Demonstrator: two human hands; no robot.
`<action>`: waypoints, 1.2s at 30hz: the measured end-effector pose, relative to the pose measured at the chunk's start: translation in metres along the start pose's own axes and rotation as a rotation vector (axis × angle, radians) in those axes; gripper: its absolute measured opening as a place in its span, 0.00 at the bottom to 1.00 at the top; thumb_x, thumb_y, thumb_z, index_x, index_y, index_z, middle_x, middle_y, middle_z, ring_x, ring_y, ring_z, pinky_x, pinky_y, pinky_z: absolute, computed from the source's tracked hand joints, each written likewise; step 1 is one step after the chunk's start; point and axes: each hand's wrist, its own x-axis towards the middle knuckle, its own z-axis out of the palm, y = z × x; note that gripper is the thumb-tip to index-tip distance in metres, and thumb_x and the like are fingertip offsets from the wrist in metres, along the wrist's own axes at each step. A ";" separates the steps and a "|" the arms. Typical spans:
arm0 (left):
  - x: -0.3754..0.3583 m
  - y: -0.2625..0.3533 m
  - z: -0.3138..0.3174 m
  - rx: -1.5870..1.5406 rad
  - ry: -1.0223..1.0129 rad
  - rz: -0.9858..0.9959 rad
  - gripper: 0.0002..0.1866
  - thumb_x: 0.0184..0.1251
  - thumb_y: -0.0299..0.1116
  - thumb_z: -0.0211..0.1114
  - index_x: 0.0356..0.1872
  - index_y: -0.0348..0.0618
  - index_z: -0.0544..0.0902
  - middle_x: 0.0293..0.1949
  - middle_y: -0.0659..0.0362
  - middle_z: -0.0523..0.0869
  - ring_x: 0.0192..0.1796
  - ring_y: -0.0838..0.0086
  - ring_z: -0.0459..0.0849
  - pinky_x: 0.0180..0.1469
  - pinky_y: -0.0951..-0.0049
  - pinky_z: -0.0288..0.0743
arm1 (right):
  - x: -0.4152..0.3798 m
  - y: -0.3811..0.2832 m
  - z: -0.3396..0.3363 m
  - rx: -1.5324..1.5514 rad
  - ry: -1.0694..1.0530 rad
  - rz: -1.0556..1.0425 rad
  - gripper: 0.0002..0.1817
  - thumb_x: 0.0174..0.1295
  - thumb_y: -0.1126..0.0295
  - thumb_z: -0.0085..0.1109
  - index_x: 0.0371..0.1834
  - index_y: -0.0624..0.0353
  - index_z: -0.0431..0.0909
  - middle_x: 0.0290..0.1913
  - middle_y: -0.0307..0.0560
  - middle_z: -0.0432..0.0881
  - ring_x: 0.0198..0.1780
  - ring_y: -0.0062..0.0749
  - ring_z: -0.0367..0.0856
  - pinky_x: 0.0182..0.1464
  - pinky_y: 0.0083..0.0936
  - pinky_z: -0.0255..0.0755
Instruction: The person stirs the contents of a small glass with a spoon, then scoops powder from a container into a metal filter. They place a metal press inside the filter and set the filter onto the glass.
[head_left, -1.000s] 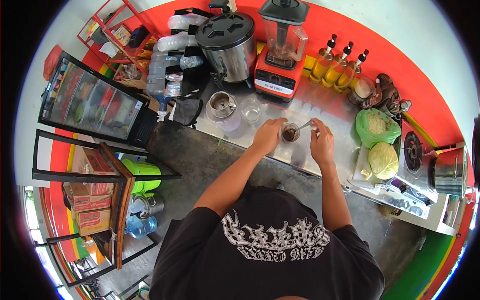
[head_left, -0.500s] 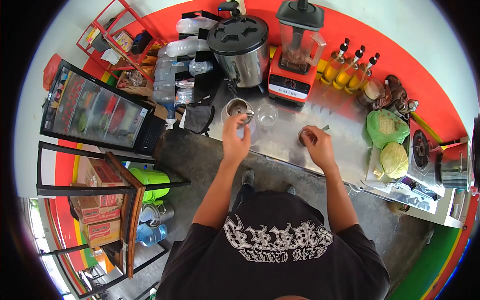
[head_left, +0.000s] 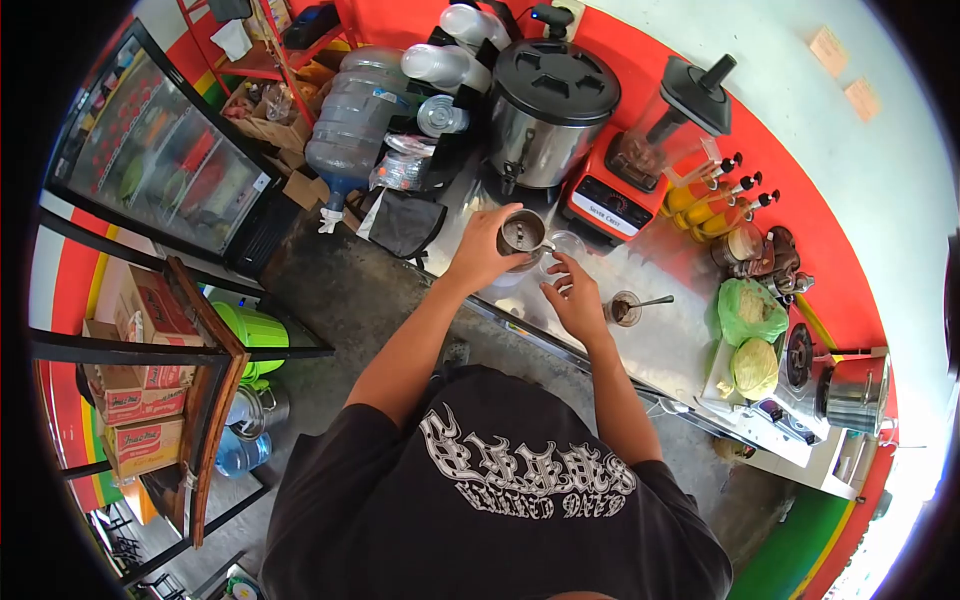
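A metal mug (head_left: 522, 232) with a side handle and a dark inside is gripped round its left side by my left hand (head_left: 485, 252). Close to the mug's handle is my right hand (head_left: 575, 298), fingers loosely bent and apart. Behind those fingertips a clear glass (head_left: 568, 245) stands on the steel counter, partly covered by mug and hand. To the right of my right hand stands a small glass (head_left: 624, 310) with brown contents, and a spoon (head_left: 655, 301) leans out of it.
A steel drinks urn (head_left: 545, 150) and a red blender (head_left: 612, 190) stand along the back. Oil bottles (head_left: 710, 205), a green bag (head_left: 750, 312), a cabbage (head_left: 755, 368) and a stove (head_left: 800, 355) sit to the right. A black cloth bag (head_left: 403, 228) lies at the left end.
My right hand has left the small glass and come left to the mug. My left hand has closed round the mug. The view has turned and shifted.
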 end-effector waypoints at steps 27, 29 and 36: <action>-0.043 -0.151 -0.050 0.025 -0.026 -0.156 0.46 0.54 0.33 0.87 0.77 0.44 0.76 0.70 0.49 0.83 0.71 0.55 0.80 0.68 0.58 0.81 | 0.023 -0.046 0.086 -0.550 0.266 0.006 0.48 0.54 0.60 0.85 0.79 0.54 0.69 0.77 0.66 0.64 0.74 0.68 0.63 0.76 0.57 0.65; -0.045 -0.157 -0.044 0.052 -0.047 -0.168 0.46 0.54 0.34 0.87 0.78 0.45 0.76 0.71 0.50 0.82 0.72 0.54 0.79 0.68 0.56 0.80 | 0.024 -0.046 0.090 -0.564 0.281 0.008 0.50 0.54 0.60 0.85 0.80 0.55 0.68 0.78 0.67 0.63 0.75 0.69 0.63 0.76 0.57 0.64; -0.039 -0.131 -0.051 0.160 -0.098 -0.102 0.55 0.49 0.35 0.88 0.81 0.51 0.70 0.78 0.49 0.72 0.79 0.46 0.67 0.80 0.49 0.65 | 0.007 -0.025 0.108 -0.490 0.509 -0.080 0.60 0.55 0.62 0.86 0.87 0.63 0.55 0.77 0.67 0.64 0.74 0.62 0.69 0.74 0.51 0.70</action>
